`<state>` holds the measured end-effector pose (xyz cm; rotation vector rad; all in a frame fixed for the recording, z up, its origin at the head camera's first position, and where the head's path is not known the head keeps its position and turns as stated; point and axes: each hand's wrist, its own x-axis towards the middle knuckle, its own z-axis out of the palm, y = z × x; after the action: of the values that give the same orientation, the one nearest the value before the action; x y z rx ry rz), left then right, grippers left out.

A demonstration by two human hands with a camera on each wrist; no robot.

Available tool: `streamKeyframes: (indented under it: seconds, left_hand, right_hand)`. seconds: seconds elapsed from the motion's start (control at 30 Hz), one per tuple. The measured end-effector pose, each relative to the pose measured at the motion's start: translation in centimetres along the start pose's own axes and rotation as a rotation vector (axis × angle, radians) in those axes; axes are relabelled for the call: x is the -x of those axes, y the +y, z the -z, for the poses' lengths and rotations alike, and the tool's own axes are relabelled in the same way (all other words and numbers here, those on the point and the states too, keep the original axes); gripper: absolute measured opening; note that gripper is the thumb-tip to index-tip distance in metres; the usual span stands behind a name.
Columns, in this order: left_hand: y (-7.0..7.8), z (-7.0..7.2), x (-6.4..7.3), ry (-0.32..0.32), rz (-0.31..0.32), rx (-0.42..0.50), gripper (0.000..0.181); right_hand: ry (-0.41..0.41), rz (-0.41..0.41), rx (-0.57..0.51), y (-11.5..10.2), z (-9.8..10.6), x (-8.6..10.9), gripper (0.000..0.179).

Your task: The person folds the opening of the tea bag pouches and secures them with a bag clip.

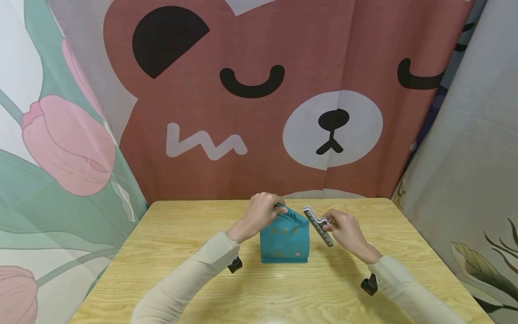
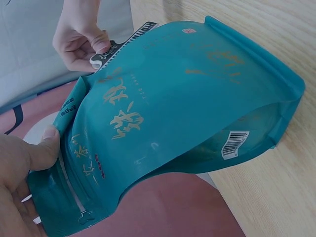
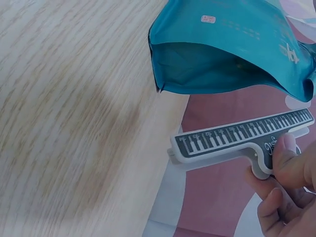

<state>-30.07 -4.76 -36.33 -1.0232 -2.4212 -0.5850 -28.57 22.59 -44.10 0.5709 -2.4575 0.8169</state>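
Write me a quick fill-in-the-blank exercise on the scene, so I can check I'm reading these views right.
1. The left hand grips the bag at its ____ (top or bottom).
2. The right hand holds a clip patterned with piano ____.
3. In the head view, the clip is to the ____ (left or right) of the bag.
4. The table has a ____-grain surface.

Missing words: top; keys; right; wood.

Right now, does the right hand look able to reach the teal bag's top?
Probably yes: the right hand holds a clip beside the bag, with nothing visible between, though the left hand covers part of the top.
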Motion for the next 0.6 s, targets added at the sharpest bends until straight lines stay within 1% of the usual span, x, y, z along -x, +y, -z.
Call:
streamKeyframes:
  seconds: [0.23,0.4,0.5,0.6]
  left_hand:
    - [0.0,0.1,0.0,0.008,-0.003,0.006,0.016]
    - [0.0,0.0,0.0,-0.006,-0.001,0.013,0.015]
    - [-0.1,0.0,0.0,-0.005,0.000,0.006,0.015]
    - [-0.1,0.0,-0.1,0.006,-0.002,-0.002,0.015]
  right_hand:
    - [0.055,0.034,-0.003,-0.4,0.2,-0.5,0.016]
    - [0.098,0.075,-0.007,-0.7,0.7,-1.1,0.018]
    - [0.120,0.080,-0.021,-1.0,1.0,-1.5,0.019]
    - [0.124,0.078,-0.048,-1.2,1.3,-1.6,0.019]
